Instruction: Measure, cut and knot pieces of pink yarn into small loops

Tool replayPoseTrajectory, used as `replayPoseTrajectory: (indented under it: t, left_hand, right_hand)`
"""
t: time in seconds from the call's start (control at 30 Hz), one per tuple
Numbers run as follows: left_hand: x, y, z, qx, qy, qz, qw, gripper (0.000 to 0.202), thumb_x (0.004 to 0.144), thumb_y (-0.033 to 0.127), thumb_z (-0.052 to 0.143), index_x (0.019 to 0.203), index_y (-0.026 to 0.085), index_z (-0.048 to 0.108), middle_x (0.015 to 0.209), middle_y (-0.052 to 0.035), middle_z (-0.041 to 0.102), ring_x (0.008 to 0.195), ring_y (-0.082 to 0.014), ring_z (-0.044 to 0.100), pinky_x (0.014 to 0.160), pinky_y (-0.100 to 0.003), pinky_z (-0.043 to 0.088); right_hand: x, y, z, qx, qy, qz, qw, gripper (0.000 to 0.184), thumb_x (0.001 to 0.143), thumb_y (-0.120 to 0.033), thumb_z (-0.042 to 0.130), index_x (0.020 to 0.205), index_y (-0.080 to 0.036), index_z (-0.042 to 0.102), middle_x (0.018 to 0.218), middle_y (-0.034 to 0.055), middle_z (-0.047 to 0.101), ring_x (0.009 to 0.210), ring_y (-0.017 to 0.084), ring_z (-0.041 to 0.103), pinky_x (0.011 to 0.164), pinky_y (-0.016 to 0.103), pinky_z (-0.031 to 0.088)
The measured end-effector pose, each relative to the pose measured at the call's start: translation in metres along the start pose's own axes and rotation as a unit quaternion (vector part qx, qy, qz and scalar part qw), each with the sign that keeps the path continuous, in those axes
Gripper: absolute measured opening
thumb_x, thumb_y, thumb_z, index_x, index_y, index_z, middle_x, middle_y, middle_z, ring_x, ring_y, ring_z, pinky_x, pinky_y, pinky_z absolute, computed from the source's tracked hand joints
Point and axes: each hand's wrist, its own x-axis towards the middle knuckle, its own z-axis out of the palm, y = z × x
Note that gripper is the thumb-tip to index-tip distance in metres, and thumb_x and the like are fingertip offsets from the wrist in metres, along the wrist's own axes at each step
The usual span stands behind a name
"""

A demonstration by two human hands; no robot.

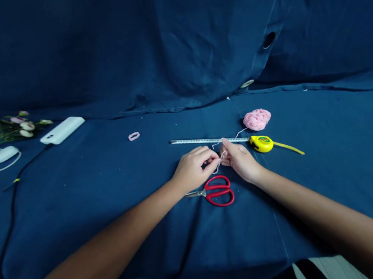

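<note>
My left hand point(198, 166) pinches a strand of pink yarn point(217, 169) between thumb and forefinger. Close beside it, my right hand point(238, 159) has its fingers curled round the same yarn. A thin end runs up from my right hand toward the pink yarn ball point(257, 119). Just behind the hands lies a yellow tape measure point(262, 143), its blade point(194, 141) pulled out to the left. Red-handled scissors point(219, 191) rest in front of my hands, with the blades pointing left and partly hidden by my left wrist.
A small loop of pink yarn point(134, 136) lies left of the blade. Farther left are a white power bank point(62, 131) with a black cable point(16, 232), a white charger point(4, 154) and artificial flowers point(23, 125). Blue cloth point(106, 171) covers the surface; a blue curtain point(157, 45) hangs behind.
</note>
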Motion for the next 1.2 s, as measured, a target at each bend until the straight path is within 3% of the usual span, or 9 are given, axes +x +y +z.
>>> replayPoseTrajectory:
  t: [0.2, 0.33, 0.43, 0.63, 0.87, 1.2]
  left_hand:
    - [-0.005, 0.003, -0.003, 0.024, 0.024, -0.010, 0.999, 0.015, 0.102, 0.028, 0.057, 0.091, 0.020, 0.063, 0.088, -0.0020, 0.064, 0.087, -0.0182, 0.059, 0.079, -0.031, 0.045]
    - [-0.009, 0.010, -0.002, 0.035, 0.011, -0.002, 0.999, 0.020, 0.099, 0.039, 0.065, 0.093, 0.020, 0.064, 0.094, -0.0025, 0.067, 0.092, -0.0195, 0.060, 0.082, -0.032, 0.047]
    - [-0.010, 0.012, 0.000, 0.044, 0.015, 0.008, 0.999, 0.019, 0.103, 0.032, 0.058, 0.089, 0.019, 0.062, 0.092, -0.0027, 0.067, 0.090, -0.0191, 0.059, 0.082, -0.033, 0.047]
    - [-0.008, 0.003, -0.004, 0.046, 0.037, 0.006, 0.998, 0.014, 0.104, 0.025, 0.054, 0.094, 0.019, 0.062, 0.095, -0.0034, 0.066, 0.094, -0.0194, 0.060, 0.083, -0.033, 0.047]
    - [-0.008, -0.001, -0.007, 0.067, 0.017, 0.035, 0.997, 0.016, 0.104, 0.028, 0.057, 0.092, 0.019, 0.063, 0.092, -0.0031, 0.069, 0.091, -0.0193, 0.059, 0.082, -0.034, 0.047]
    - [-0.009, 0.008, -0.010, 0.056, 0.027, 0.053, 0.997, 0.017, 0.103, 0.029, 0.059, 0.091, 0.019, 0.065, 0.090, -0.0029, 0.070, 0.087, -0.0181, 0.059, 0.081, -0.033, 0.048]
  right_hand:
    - [-0.006, -0.009, 0.005, 0.066, -0.022, 0.069, 0.995, 0.062, 0.085, -0.068, 0.071, 0.060, -0.021, 0.040, 0.060, -0.0070, 0.023, 0.054, 0.010, 0.019, 0.050, 0.024, 0.021]
    - [-0.013, -0.011, 0.008, 0.083, -0.034, 0.098, 0.991, 0.066, 0.080, -0.080, 0.066, 0.060, -0.020, 0.047, 0.061, -0.0043, 0.033, 0.055, 0.011, 0.030, 0.052, 0.023, 0.029]
    - [-0.016, -0.013, 0.010, 0.117, -0.046, 0.120, 0.985, 0.068, 0.077, -0.084, 0.065, 0.061, -0.019, 0.053, 0.062, -0.0032, 0.037, 0.057, 0.012, 0.037, 0.056, 0.023, 0.036]
    - [-0.022, -0.023, 0.012, 0.223, -0.076, 0.140, 0.962, 0.057, 0.084, -0.070, 0.070, 0.063, -0.018, 0.055, 0.063, -0.0044, 0.030, 0.058, 0.012, 0.033, 0.058, 0.024, 0.036]
    - [-0.031, -0.029, 0.018, 0.251, -0.088, 0.116, 0.957, 0.040, 0.088, -0.049, 0.069, 0.065, -0.018, 0.057, 0.068, -0.0012, 0.037, 0.063, 0.014, 0.035, 0.061, 0.025, 0.039]
    - [-0.041, -0.038, 0.025, 0.272, -0.067, 0.092, 0.956, 0.033, 0.087, -0.043, 0.066, 0.067, -0.018, 0.059, 0.073, 0.0018, 0.039, 0.070, 0.016, 0.036, 0.062, 0.025, 0.041]
